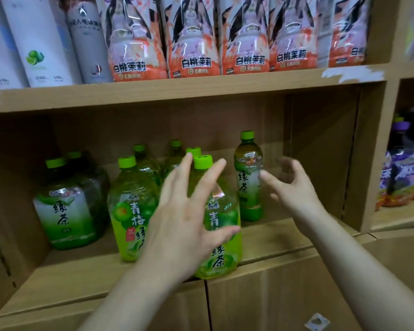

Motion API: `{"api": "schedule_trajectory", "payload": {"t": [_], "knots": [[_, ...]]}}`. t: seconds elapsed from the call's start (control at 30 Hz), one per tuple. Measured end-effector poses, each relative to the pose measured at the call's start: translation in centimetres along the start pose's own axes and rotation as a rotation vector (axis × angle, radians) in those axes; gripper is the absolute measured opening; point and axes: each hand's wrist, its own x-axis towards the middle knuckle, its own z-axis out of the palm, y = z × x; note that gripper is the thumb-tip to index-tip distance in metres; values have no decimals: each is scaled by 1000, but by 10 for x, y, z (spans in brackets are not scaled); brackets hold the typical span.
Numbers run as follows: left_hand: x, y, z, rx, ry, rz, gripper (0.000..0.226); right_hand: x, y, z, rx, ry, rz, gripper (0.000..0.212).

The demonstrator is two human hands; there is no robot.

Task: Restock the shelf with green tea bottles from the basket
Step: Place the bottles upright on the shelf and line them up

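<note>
A slim green tea bottle (248, 177) with a green cap stands upright on the cardboard shelf (284, 232), right of the other bottles. My right hand (294, 182) hovers just right of it with fingers spread and loosely bent, holding nothing. My left hand (186, 216) is spread open in front of a yellow-green plum tea bottle (221, 244) at the shelf's front edge. A second plum tea bottle (131, 211) stands to its left, and a large green tea bottle (66, 206) stands at the far left. The basket is out of view.
More green-capped bottles (174, 154) stand behind the front row. The shelf above holds pink peach-jasmine packs (194, 44) and white bottles (41, 39). A cardboard wall (368, 151) separates a compartment with purple drinks (402, 173). Bare shelf floor lies right of the slim bottle.
</note>
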Motion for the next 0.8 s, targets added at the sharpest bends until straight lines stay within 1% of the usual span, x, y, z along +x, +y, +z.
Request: {"api": "schedule_trajectory", "payload": {"t": [0.03,0.1,0.17,0.3,0.37,0.47,0.53,0.63,0.73,0.8], "knots": [[2,5,8,41,-63,-37,100,11,9,0,-74,5,45,80],[5,7,19,90,-91,-86,100,27,29,8,-125,-91,122,96],[4,4,25,107,-80,-100,99,36,45,21,-154,-142,147,99],[7,7,28,118,-93,-91,98,47,62,35,-192,-119,140,82],[9,7,33,115,-101,-65,98,55,68,26,-248,-106,135,74],[16,9,48,62,-44,-7,97,67,67,-4,-267,-74,159,65],[24,16,59,46,-37,8,95,73,64,-27,-294,-64,183,64],[40,31,73,71,-70,13,91,77,65,-53,-318,5,173,66],[51,34,84,170,-63,2,90,74,69,-62,-283,20,167,69],[56,32,88,278,-65,-35,89,72,70,-63,-292,8,169,68]]}}
